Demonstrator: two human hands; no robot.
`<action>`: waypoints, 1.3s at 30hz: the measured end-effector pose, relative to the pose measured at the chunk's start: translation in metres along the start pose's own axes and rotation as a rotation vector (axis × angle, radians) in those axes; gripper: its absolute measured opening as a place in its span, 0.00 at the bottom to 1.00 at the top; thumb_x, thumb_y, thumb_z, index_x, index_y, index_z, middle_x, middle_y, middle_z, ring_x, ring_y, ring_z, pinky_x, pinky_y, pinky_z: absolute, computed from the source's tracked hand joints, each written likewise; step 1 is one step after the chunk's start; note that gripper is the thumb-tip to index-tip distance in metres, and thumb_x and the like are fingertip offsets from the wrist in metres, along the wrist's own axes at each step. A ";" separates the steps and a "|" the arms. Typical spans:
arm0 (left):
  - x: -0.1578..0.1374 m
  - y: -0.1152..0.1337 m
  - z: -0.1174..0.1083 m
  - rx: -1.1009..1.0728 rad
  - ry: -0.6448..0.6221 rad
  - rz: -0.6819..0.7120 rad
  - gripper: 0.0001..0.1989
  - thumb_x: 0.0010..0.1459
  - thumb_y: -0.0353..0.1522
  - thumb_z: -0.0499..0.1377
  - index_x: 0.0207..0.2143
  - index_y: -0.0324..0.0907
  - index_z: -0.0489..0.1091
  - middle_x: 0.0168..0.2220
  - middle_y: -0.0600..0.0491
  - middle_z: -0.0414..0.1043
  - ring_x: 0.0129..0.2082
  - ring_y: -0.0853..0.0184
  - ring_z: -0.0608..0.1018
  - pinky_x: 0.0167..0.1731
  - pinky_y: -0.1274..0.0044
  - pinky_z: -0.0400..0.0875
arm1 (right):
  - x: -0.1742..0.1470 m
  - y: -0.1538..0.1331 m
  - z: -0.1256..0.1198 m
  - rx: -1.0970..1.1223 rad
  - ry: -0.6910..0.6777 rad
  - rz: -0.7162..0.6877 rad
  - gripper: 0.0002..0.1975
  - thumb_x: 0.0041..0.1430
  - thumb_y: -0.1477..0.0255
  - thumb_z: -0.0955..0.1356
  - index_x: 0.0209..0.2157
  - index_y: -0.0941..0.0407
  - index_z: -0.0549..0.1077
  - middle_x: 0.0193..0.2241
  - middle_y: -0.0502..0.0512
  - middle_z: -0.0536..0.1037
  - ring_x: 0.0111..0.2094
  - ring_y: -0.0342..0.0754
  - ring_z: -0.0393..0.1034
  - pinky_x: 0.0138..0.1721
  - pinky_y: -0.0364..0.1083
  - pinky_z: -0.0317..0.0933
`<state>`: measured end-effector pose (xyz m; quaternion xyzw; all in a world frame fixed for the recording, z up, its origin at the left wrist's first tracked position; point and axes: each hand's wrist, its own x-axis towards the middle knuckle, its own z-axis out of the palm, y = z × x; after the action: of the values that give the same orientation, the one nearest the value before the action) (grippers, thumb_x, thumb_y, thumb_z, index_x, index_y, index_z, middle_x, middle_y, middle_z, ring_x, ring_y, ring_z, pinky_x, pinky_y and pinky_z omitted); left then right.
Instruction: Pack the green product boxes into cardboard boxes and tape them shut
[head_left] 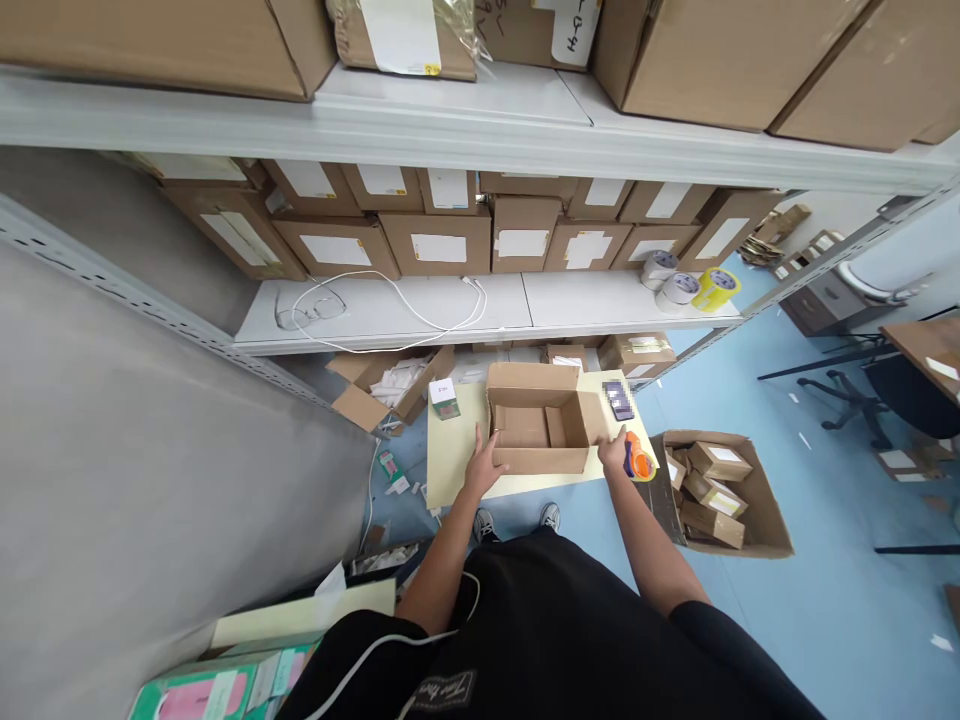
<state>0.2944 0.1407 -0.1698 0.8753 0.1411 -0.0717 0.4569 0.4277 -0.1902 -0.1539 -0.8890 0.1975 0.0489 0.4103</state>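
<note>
An open cardboard box (544, 459) stands upright on a cream-coloured tabletop (459, 440), with one flap folded out to the right. Its inside shows bare cardboard. At the front left corner, my left hand (482, 468) grips the box, thumb against the front wall and fingers along the left side. My right hand (613, 452) holds the outer edge of the right flap; its fingertips are partly hidden. Right beside that hand lies an orange tape dispenser (640, 458). A phone (619, 400) rests behind it, and a small white and green box (444, 398) stands at the back left.
A shelf (570, 300) above the table carries labelled cartons, a white cable (405, 305) and tape rolls (680, 290). On the floor at right, a large carton (772, 510) contains several small boxes. An open carton (405, 385) with white packing material stands left.
</note>
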 end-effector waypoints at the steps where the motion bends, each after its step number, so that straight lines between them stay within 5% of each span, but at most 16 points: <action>1: -0.002 0.000 0.004 0.054 0.027 0.013 0.46 0.51 0.36 0.73 0.71 0.51 0.60 0.79 0.46 0.25 0.71 0.42 0.62 0.64 0.61 0.65 | -0.001 -0.002 0.004 -0.118 0.019 -0.027 0.32 0.61 0.64 0.65 0.66 0.57 0.65 0.63 0.73 0.68 0.62 0.63 0.69 0.59 0.59 0.65; 6: -0.002 -0.001 0.013 0.193 0.017 0.038 0.37 0.58 0.37 0.68 0.68 0.48 0.62 0.79 0.46 0.26 0.72 0.42 0.59 0.65 0.58 0.64 | -0.014 -0.018 0.027 -0.283 -0.220 -0.099 0.24 0.67 0.61 0.64 0.58 0.59 0.73 0.54 0.69 0.79 0.57 0.60 0.74 0.57 0.52 0.65; 13: -0.010 0.006 0.013 0.290 0.041 0.125 0.12 0.65 0.32 0.61 0.51 0.47 0.74 0.79 0.54 0.37 0.70 0.50 0.63 0.66 0.60 0.64 | 0.000 -0.015 0.018 -0.388 -0.292 -0.140 0.17 0.68 0.72 0.61 0.52 0.58 0.75 0.45 0.66 0.83 0.48 0.58 0.78 0.46 0.49 0.65; 29: -0.058 0.053 0.078 0.156 0.370 -0.245 0.10 0.62 0.27 0.58 0.44 0.46 0.75 0.78 0.55 0.42 0.62 0.53 0.74 0.61 0.59 0.70 | 0.043 -0.020 0.002 -0.506 -0.580 -0.378 0.15 0.71 0.72 0.60 0.53 0.56 0.72 0.49 0.67 0.81 0.50 0.58 0.77 0.47 0.50 0.65; 33: -0.088 0.068 0.102 0.093 0.415 -0.329 0.11 0.62 0.30 0.59 0.44 0.48 0.78 0.76 0.54 0.51 0.64 0.52 0.72 0.64 0.58 0.68 | 0.054 -0.012 0.000 -0.524 -0.654 -0.445 0.17 0.71 0.71 0.59 0.55 0.56 0.72 0.50 0.68 0.80 0.50 0.59 0.77 0.47 0.51 0.66; 39: -0.142 0.088 0.144 0.148 0.456 -0.363 0.07 0.66 0.31 0.57 0.39 0.46 0.77 0.78 0.54 0.42 0.64 0.56 0.73 0.63 0.62 0.69 | 0.064 0.004 -0.008 -0.537 -0.790 -0.558 0.21 0.68 0.74 0.63 0.61 0.55 0.70 0.52 0.65 0.81 0.52 0.58 0.77 0.49 0.50 0.66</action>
<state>0.1875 -0.0504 -0.1475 0.8603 0.3886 0.0360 0.3281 0.4842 -0.2178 -0.1671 -0.8950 -0.2339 0.3170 0.2095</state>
